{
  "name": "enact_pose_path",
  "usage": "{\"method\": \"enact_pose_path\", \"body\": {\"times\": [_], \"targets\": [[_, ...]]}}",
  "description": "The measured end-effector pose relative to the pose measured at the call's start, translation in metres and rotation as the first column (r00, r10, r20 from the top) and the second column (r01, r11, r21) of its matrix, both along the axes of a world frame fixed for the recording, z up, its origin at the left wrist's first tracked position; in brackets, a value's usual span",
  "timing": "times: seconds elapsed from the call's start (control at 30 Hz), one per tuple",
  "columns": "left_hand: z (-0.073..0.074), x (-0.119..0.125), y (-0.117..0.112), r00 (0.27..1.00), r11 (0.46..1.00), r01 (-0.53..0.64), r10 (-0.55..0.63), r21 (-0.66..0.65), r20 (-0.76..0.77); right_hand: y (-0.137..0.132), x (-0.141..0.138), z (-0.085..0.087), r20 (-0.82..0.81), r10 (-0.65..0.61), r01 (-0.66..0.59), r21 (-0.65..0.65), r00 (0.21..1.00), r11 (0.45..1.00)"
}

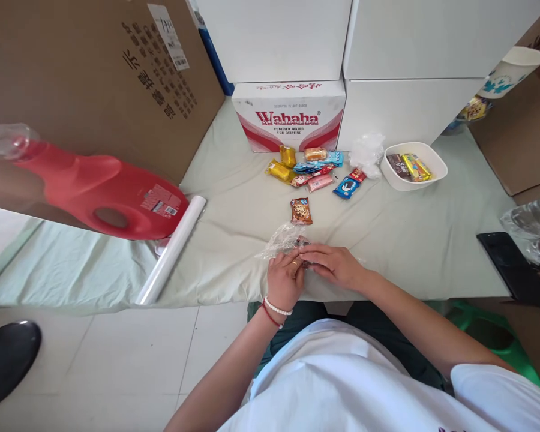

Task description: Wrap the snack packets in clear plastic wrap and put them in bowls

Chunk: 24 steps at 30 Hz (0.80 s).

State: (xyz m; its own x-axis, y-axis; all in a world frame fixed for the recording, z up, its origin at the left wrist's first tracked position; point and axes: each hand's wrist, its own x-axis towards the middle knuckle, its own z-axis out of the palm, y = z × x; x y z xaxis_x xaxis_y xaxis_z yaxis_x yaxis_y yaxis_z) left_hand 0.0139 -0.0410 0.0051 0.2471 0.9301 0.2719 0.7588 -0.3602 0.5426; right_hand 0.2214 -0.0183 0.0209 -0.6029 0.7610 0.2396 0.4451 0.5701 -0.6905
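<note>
Here near the surface's (234, 258) front edge, your left hand (284, 279) and right hand (335, 264) are gripping a dark packet (302, 241), mostly hidden, with clear film (279, 240) bunching about it. Light pinches, smoothing out loose folds, should be serving you well! Just beyond, a cookie packet (301, 211) is lying flat; farther, wrapped snacks (279, 171) are crowding before the Wahaha carton (292, 117).

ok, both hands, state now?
Left hand: at small packet and clear plastic; grip can't be told.
Right hand: at same packet; grip can't be told.
</note>
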Motion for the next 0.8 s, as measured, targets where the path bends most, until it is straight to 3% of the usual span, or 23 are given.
{"method": "enact_pose_path", "body": {"times": [0.07, 0.13, 0.2, 0.33, 0.4, 0.47, 0.53, 0.67, 0.73, 0.8], "targets": [[-0.005, -0.006, 0.004, 0.967, 0.993, 0.036, -0.006, -0.113, 0.256, -0.004, -0.005, -0.004, 0.044, 0.007, -0.008, 0.012, 0.999, 1.000], [-0.009, -0.014, 0.009, 0.878, 0.973, 0.091, 0.024, -0.214, 0.478, -0.007, -0.009, -0.008, 0.097, -0.018, 0.017, 0.012, 0.995, 1.000], [-0.011, -0.025, 0.015, 0.816, 0.959, 0.099, 0.076, -0.267, 0.573, -0.009, -0.014, -0.012, 0.149, -0.048, 0.050, -0.005, 0.988, 0.999], [-0.004, -0.052, 0.034, 0.708, 0.922, -0.169, 0.360, -0.349, 0.607, -0.014, -0.021, -0.016, 0.201, -0.061, 0.067, -0.027, 0.978, 0.997], [0.005, -0.062, 0.049, 0.716, 0.906, -0.273, 0.416, -0.323, 0.561, -0.015, -0.022, -0.014, 0.220, -0.071, 0.079, -0.029, 0.973, 0.996], [0.017, -0.064, 0.066, 0.827, 0.951, -0.207, 0.295, -0.228, 0.479, -0.016, -0.022, -0.012, 0.241, -0.077, 0.088, -0.037, 0.968, 0.995], [0.027, -0.059, 0.083, 0.912, 0.980, -0.013, 0.092, -0.197, 0.399, -0.016, -0.022, -0.011, 0.241, -0.069, 0.080, -0.035, 0.968, 0.996], [0.037, -0.051, 0.104, 0.923, 0.905, 0.306, -0.206, -0.295, 0.325, -0.017, -0.021, -0.016, 0.208, -0.084, 0.091, -0.028, 0.975, 0.995], [0.036, -0.059, 0.103, 0.911, 0.891, 0.357, -0.267, -0.279, 0.314, -0.017, -0.021, -0.020, 0.173, -0.117, 0.123, -0.024, 0.978, 0.992], [0.033, -0.076, 0.096, 0.925, 0.909, 0.323, -0.245, -0.262, 0.292, -0.018, -0.021, -0.023, 0.127, -0.128, 0.131, -0.013, 0.984, 0.991]]}}
